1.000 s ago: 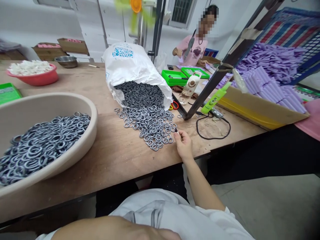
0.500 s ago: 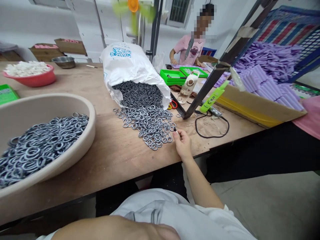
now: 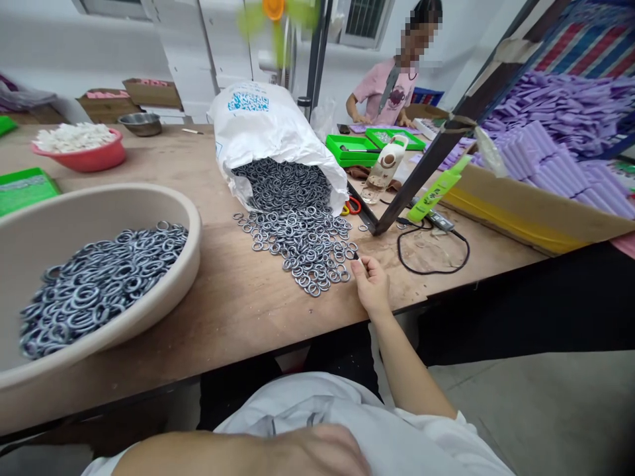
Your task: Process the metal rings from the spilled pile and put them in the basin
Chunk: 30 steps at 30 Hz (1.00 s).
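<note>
My right hand [image 3: 373, 285] is at the table's front edge, thumb and fingers pinched on a small slim black-tipped thing [image 3: 356, 256]. Its tip is at the right side of a loose pile of grey metal-looking rings [image 3: 317, 254]. The pile spills from the mouth of a white sack [image 3: 275, 132] lying on its side. Low in front of my white shirt, my left hand [image 3: 322, 453] is partly cut off by the frame. Its fingers are hidden, and I cannot see whether it holds anything. A large beige basin [image 3: 191, 264] on the left holds many similar rings.
A dark metal post [image 3: 421, 178] rises slanting from the table. Beside it are a bottle [image 3: 385, 168], a lime-green handheld item [image 3: 436, 195] and a black cable [image 3: 434, 272]. A cardboard box [image 3: 526, 215] holds purple pieces. A co-worker [image 3: 384, 92] sits across the table.
The view has swung slightly left, so the scene sits further right. My right hand keeps its pinch beside the pile. My left hand has shifted slightly in front of my shirt.
</note>
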Each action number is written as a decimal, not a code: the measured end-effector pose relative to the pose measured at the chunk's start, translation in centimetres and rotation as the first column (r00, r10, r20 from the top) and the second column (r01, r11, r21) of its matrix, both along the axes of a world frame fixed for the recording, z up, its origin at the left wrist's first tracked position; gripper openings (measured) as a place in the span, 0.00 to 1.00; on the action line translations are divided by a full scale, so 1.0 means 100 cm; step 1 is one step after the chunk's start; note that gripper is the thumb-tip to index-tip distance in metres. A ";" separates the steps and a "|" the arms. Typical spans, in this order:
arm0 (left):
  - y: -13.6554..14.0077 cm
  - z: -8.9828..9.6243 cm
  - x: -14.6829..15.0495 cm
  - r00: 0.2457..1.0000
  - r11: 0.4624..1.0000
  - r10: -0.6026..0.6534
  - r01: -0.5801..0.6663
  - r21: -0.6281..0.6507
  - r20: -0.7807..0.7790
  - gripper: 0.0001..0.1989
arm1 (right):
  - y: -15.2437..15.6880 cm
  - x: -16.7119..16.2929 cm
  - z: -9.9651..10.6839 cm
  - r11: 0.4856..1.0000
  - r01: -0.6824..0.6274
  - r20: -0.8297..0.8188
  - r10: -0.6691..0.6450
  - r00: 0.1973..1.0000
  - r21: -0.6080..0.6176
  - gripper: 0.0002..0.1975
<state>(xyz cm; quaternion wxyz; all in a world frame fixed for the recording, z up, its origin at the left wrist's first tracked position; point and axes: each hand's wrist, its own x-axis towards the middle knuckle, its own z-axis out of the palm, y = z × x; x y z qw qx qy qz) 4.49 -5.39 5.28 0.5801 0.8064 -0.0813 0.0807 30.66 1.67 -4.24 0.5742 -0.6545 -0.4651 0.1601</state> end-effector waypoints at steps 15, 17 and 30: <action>0.045 -0.002 0.032 0.583 0.111 0.736 -0.605 -0.788 -0.344 0.13 | 0.000 0.003 -0.004 1.000 0.012 0.017 -0.012 1.000 -0.010 0.18; 0.063 -0.007 0.039 0.528 -0.014 0.766 -0.558 -0.830 -0.368 0.13 | 0.000 0.004 -0.006 1.000 0.016 0.013 -0.016 1.000 -0.006 0.18; 0.060 0.011 0.041 0.618 0.148 0.728 -0.566 -0.811 -0.298 0.13 | -0.001 0.005 -0.005 1.000 0.018 0.023 -0.018 1.000 -0.011 0.19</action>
